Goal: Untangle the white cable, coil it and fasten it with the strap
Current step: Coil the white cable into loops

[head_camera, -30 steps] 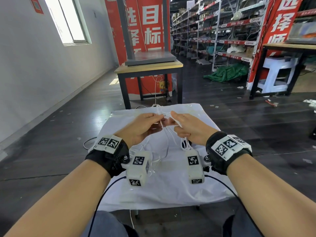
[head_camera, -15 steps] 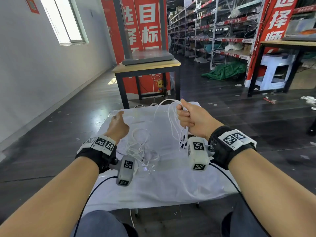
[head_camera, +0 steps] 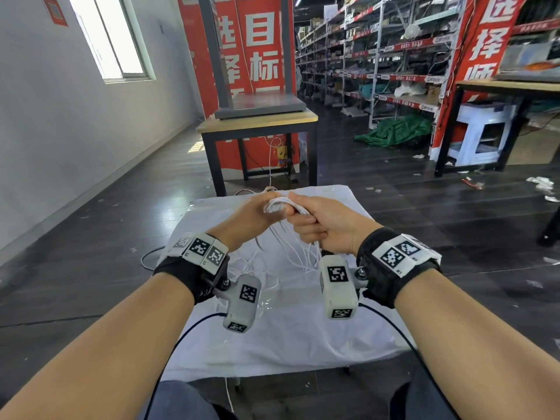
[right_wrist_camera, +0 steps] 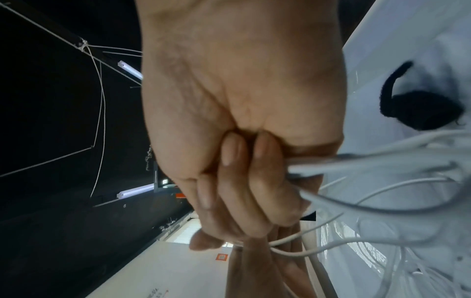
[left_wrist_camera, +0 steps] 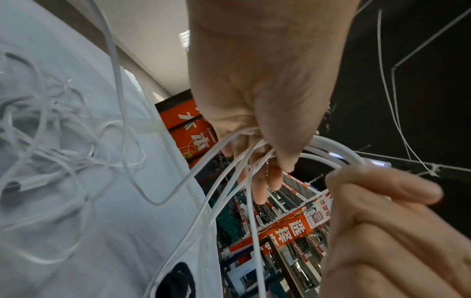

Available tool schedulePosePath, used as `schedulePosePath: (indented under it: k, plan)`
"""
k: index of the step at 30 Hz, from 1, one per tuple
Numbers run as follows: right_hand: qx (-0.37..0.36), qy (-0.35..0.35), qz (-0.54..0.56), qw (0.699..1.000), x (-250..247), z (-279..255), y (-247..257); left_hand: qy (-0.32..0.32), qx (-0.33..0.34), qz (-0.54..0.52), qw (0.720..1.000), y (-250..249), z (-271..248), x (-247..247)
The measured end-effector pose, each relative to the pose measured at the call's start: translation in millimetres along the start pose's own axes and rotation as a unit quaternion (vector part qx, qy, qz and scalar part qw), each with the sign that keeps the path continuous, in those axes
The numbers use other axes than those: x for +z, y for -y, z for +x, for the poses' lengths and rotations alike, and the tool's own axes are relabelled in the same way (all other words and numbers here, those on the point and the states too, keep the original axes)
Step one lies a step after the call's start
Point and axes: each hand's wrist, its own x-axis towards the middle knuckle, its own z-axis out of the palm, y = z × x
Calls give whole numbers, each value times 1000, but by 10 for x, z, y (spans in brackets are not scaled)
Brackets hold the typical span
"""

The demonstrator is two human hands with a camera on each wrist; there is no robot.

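A thin white cable point(head_camera: 280, 205) is gathered into loops held above the white-covered table point(head_camera: 303, 334). My right hand point(head_camera: 315, 221) grips the top of the loops in a fist; its fingers point(right_wrist_camera: 230, 153) curl round the strands. My left hand point(head_camera: 254, 218) meets it from the left and pinches the same strands point(left_wrist_camera: 229, 167) between thumb and fingers. Loose loops hang down to a tangled pile point(left_wrist_camera: 51, 145) on the cloth. The black strap point(right_wrist_camera: 418, 108) lies on the cloth below my right hand, also low in the left wrist view as the black strap point(left_wrist_camera: 178, 282).
A wooden table with black legs point(head_camera: 257, 125) stands just beyond the covered table. Warehouse shelving point(head_camera: 378, 56) runs back on the right, with a white stool point(head_camera: 481, 131) and another table point(head_camera: 500, 86). The floor is dark wood.
Half a second ago my hands were apart, the left down near the pile. The left hand has now come back up to the right hand with another length of cable.
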Motion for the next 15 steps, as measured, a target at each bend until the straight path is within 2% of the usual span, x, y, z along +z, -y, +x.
schedulePosePath:
  k: [3, 7, 11, 15]
  plan:
    - [17, 14, -25, 999, 29, 0, 0, 4, -17, -21, 1000, 36, -23, -7]
    - [30, -2, -45, 999, 23, -32, -7, -20, -53, -60, 997, 122, -37, -71]
    - [4, -29, -60, 998, 42, -38, -32, -40, -94, -150, 983, 124, -38, -79]
    - [-19, -43, -41, 998, 4, -26, -4, 2, -120, -233, 965, 38, -121, -88]
